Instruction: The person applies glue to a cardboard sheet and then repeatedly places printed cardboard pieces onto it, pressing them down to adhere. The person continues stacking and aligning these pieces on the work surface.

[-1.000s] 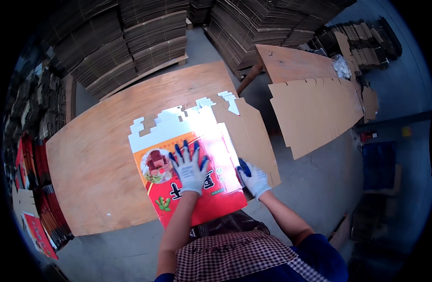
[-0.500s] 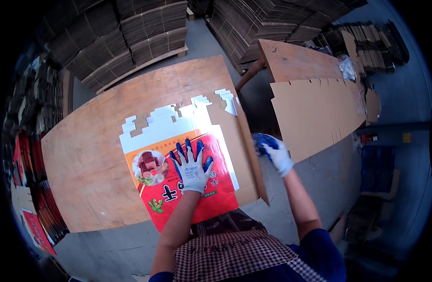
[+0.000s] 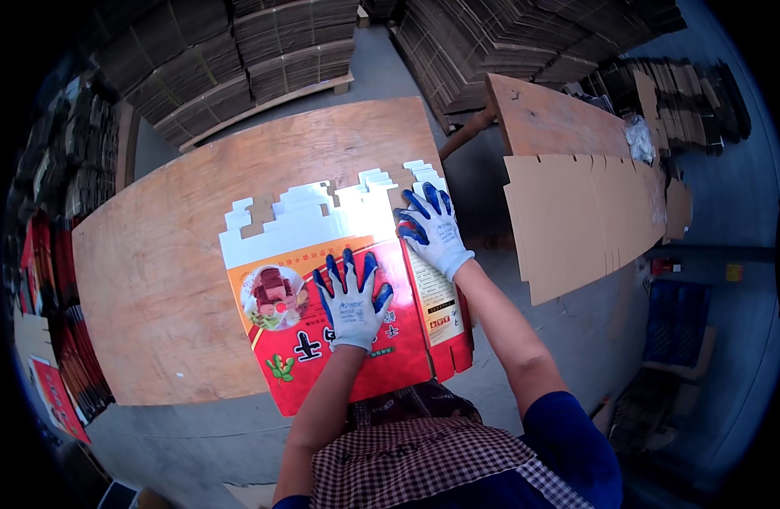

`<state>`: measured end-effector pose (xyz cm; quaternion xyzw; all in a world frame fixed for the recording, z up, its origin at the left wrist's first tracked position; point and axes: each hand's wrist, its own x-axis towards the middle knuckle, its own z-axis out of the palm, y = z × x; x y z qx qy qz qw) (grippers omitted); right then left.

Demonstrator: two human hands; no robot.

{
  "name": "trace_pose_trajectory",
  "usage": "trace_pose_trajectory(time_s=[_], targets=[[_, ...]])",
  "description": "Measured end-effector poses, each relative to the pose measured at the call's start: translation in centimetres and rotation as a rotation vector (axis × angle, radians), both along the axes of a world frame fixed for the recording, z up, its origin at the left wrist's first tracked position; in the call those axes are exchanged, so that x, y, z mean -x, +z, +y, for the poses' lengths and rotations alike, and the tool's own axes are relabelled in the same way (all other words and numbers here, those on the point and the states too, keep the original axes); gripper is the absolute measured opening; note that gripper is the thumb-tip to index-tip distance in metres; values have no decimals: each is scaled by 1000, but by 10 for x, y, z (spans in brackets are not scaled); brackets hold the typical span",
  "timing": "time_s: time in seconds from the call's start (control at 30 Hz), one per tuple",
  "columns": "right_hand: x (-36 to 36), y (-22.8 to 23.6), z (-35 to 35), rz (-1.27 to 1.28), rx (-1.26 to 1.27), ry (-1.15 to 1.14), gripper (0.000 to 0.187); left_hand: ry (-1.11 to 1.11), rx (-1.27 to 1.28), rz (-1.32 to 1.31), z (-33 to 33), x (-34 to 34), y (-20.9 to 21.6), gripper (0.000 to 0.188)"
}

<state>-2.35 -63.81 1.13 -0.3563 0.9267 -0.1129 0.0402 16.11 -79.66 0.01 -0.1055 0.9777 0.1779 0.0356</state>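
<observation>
Across the middle and left, a broad wooden counter (image 3: 153, 288). Beyond it at far left, bundled brown cardboard (image 3: 186, 76) piled high on a pallet; farther right, another tall stack (image 3: 492, 51). To the right, across a gap, a second counter (image 3: 559, 119), with a flat brown sheet (image 3: 589, 220) at its near side. On the near right part of the first counter, a red-and-orange printed carton sheet (image 3: 373, 365); lies flat, overhangs the near edge, shows a white, stepped far edge. Just nearer, a checked apron (image 3: 415, 454). Along the carton sheet's right side, a printed side panel (image 3: 437, 310). On the carton sheet's face, the left gloved hand (image 3: 353, 310): grip spread, palm down, clasping nothing. At the panel's far end, the right gloved hand (image 3: 437, 233): grip spread too, fingers slightly bent, pointing far. On the second counter's right, crumpled clear plastic (image 3: 638, 138). At near left, a tiny white scrap (image 3: 180, 374).
</observation>
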Motion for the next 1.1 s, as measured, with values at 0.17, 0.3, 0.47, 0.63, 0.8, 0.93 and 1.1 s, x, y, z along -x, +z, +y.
trace_pose_trajectory(time_s=[0.17, 0.3, 0.47, 0.63, 0.8, 0.93, 1.1], targets=[[-2, 0, -5, 24, -38, 0, 36, -3, -3, -39, -1, 2, 4, 64], [-17, 0, -12, 86, -80, -63, 40, 12, -32, 16, 1, 0, -3, 65], [-36, -17, -27, 196, -99, -224, 46, 14, 12, 11, 2, 1, -3, 67], [-67, -27, -15, 300, -58, -329, 48, 21, 0, -5, 3, 0, -4, 68], [-156, -5, 18, 179, -56, -344, 50, 14, 18, -26, 4, 1, 0, 67], [-212, 0, 81, 21, 63, -299, 51, 16, 12, -10, 5, 2, 0, 67], [-129, -21, 184, 174, -29, -635, 74, 26, -56, 120, -1, -4, 0, 71]])
